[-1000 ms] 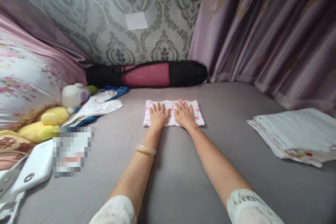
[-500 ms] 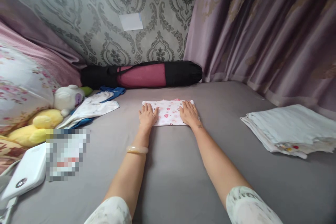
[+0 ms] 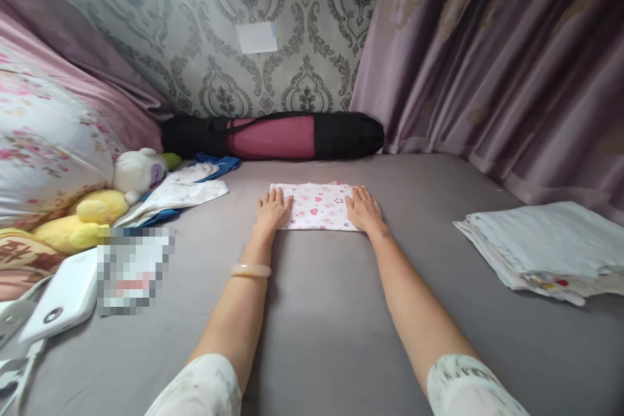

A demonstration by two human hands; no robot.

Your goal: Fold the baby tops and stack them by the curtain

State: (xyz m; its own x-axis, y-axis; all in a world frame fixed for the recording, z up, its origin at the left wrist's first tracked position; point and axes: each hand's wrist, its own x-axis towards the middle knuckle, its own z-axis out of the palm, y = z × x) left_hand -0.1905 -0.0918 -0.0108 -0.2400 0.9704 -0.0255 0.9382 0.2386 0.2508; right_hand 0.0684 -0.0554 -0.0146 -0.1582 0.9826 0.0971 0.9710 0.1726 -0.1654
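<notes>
A white cloth with pink and red prints (image 3: pixel 319 208) lies folded into a flat rectangle on the grey bed sheet (image 3: pixel 312 312). My left hand (image 3: pixel 273 209) rests flat on its left end, fingers stretched forward. On the right end lies my right hand (image 3: pixel 364 209), also flat with its fingers extended. Between the two hands the middle of the cloth shows. A bit of pink pokes out at its far edge. Both palms are hidden. A pale bangle (image 3: pixel 251 270) circles my left forearm.
Folded pale cloths (image 3: pixel 546 240) are stacked at the right. A black and maroon roll bag (image 3: pixel 273 138) lies along the wall. At the left are crumpled white and blue clothes (image 3: pixel 195 192), plush toys (image 3: pixel 80 221), a floral pillow (image 3: pixel 43 143) and a white device with a cable (image 3: pixel 63 299).
My hands have moved apart, outward to the cloth's ends, leaving more of its print showing. The whole view has shifted slightly, so the surroundings sit further right.
</notes>
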